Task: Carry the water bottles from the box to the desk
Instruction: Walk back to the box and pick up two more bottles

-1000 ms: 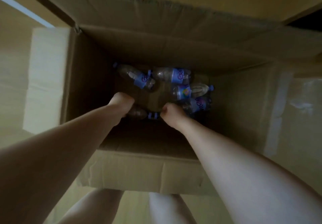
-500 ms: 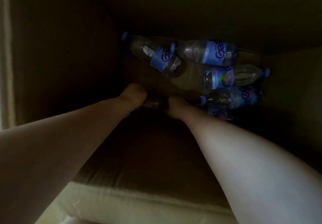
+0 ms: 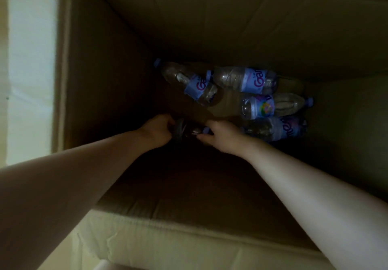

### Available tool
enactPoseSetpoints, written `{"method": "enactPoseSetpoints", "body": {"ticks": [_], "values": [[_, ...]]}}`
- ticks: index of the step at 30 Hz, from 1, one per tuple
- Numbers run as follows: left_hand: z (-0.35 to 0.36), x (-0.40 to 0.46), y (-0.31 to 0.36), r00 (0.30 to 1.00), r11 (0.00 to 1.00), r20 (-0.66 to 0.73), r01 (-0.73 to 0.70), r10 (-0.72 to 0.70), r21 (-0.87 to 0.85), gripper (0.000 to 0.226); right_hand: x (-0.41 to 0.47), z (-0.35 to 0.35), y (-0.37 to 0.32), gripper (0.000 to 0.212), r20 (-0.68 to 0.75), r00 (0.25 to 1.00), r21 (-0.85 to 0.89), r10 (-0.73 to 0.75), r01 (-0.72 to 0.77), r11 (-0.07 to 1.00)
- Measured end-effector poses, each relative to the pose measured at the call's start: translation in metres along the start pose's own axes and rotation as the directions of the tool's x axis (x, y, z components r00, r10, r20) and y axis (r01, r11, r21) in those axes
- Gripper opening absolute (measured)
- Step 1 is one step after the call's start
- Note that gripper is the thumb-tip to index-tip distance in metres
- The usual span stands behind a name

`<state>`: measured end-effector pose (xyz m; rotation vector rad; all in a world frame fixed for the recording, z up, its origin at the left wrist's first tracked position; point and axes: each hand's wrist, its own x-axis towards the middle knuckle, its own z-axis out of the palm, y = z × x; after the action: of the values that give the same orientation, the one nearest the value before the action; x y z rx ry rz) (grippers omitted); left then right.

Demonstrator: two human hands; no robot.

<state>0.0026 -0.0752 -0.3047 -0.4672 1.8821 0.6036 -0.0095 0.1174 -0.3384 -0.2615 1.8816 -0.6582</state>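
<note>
Both my arms reach deep into a large cardboard box. A clear water bottle lies on its side on the dark box floor between my hands. My left hand grips its base end. My right hand grips its neck end, where the blue cap shows. Several more bottles with blue labels lie at the far right of the floor: one slanted at the back left, one behind, one with its cap to the right, one just right of my right hand.
The box walls rise high on every side, the near wall below my forearms and the left wall close to my left arm. A pale floor strip shows outside at the left. The desk is out of view.
The view has pulled back slightly and brightened. My hands have spread a little along the bottle, whose body and blue cap now show between them. The other bottles have not moved.
</note>
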Motion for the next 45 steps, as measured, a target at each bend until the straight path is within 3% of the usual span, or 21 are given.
{"method": "enactPoseSetpoints", "body": {"ticks": [3, 5, 8, 11, 13, 15, 17, 19, 21, 24, 26, 30, 33, 36, 38, 39, 41, 43, 45], "values": [[-0.012, -0.012, 0.002, 0.993, 0.997, 0.090, -0.079, 0.077, 0.022, 0.072, -0.024, -0.047, -0.014, 0.025, 0.022, 1.000, -0.010, 0.008, -0.008, 1.000], [-0.016, -0.017, 0.006, 0.980, 0.989, 0.140, -0.135, 0.143, -0.064, 0.097, -0.044, -0.081, -0.026, 0.030, 0.014, 1.000, -0.070, -0.007, 0.008, 0.998], [-0.014, -0.028, 0.017, 0.955, 0.963, 0.137, -0.251, 0.263, -0.102, 0.114, -0.072, -0.123, -0.048, 0.032, 0.011, 0.999, -0.138, -0.047, 0.048, 0.989], [-0.012, -0.039, 0.033, 0.923, 0.896, 0.016, -0.370, 0.386, -0.246, 0.087, -0.090, -0.150, -0.065, 0.036, 0.018, 0.996, -0.142, -0.086, 0.088, 0.986], [-0.015, -0.048, 0.043, 0.918, 0.833, 0.016, -0.353, 0.397, -0.425, 0.071, -0.095, -0.159, -0.070, 0.036, -0.052, 0.994, 0.022, -0.095, 0.096, 0.995], [-0.019, -0.058, 0.047, 0.906, 0.756, 0.107, -0.272, 0.410, -0.596, 0.061, -0.094, -0.159, -0.069, 0.024, -0.173, 0.984, 0.301, -0.039, 0.091, 0.949], [-0.023, -0.070, 0.049, 0.899, 0.696, 0.237, -0.099, 0.369, -0.712, 0.056, -0.091, -0.149, -0.065, 0.014, -0.204, 0.978, 0.451, 0.053, 0.045, 0.891], [-0.022, -0.079, 0.047, 0.900, 0.642, 0.326, 0.069, 0.291, -0.763, 0.062, -0.087, -0.128, -0.063, 0.012, -0.136, 0.981, 0.579, 0.137, -0.034, 0.814], [-0.020, -0.083, 0.050, 0.913, 0.612, 0.343, 0.143, 0.222, -0.778, 0.068, -0.084, -0.100, -0.064, 0.022, -0.025, 0.982, 0.736, 0.188, -0.110, 0.668], [-0.013, -0.085, 0.057, 0.964, 0.712, 0.256, 0.127, 0.076, -0.691, 0.066, -0.080, -0.063, -0.070, 0.051, 0.070, 0.974, 0.876, 0.216, -0.164, 0.454], [-0.007, -0.085, 0.060, 0.984, 0.802, 0.175, 0.081, 0.030, -0.592, 0.053, -0.075, -0.044, -0.074, 0.060, 0.048, 0.965, 0.899, 0.258, -0.154, 0.409], [-0.003, -0.087, 0.052, 0.985, 0.802, 0.162, 0.047, 0.063, -0.595, 0.050, -0.067, -0.026, -0.079, 0.036, 0.018, 0.960, 0.923, 0.279, -0.124, 0.365], [-0.008, -0.086, 0.043, 0.980, 0.663, 0.189, 0.100, 0.063, -0.742, 0.068, -0.059, -0.027, -0.074, 0.041, 0.135, 0.971, 0.892, 0.199, -0.206, 0.403], [-0.009, -0.072, 0.042, 0.980, 0.561, 0.200, 0.169, -0.006, -0.810, 0.066, -0.039, -0.041, -0.070, 0.056, 0.235, 0.960, 0.781, 0.152, -0.280, 0.559], [-0.002, -0.055, 0.044, 0.978, 0.429, 0.176, 0.209, -0.115, -0.879, 0.056, -0.018, -0.048, -0.068, 0.041, 0.127, 0.979, 0.631, 0.159, -0.203, 0.748], [0.002, -0.045, 0.045, 0.971, 0.330, 0.156, 0.209, -0.179, -0.921, 0.053, -0.003, -0.050, -0.064, 0.038, -0.016, 0.986, 0.516, 0.169, -0.137, 0.846], [0.009, -0.022, 0.043, 0.947, 0.192, 0.113, 0.176, -0.299, -0.965, 0.052, 0.025, -0.051, -0.053, 0.033, -0.349, 0.921, 0.298, 0.173, -0.066, 0.952], [0.014, 0.001, 0.037, 0.920, 0.179, 0.074, 0.153, -0.385, -0.972, 0.056, 0.054, -0.049, -0.047, 0.032, -0.461, 0.882, 0.163, 0.096, -0.022, 0.986], [0.014, 0.015, 0.035, 0.909, 0.240, 0.024, 0.135, -0.415, -0.961, 0.061, 0.076, -0.052, -0.047, 0.039, -0.426, 0.904, 0.045, 0.030, -0.012, 0.999]]}}
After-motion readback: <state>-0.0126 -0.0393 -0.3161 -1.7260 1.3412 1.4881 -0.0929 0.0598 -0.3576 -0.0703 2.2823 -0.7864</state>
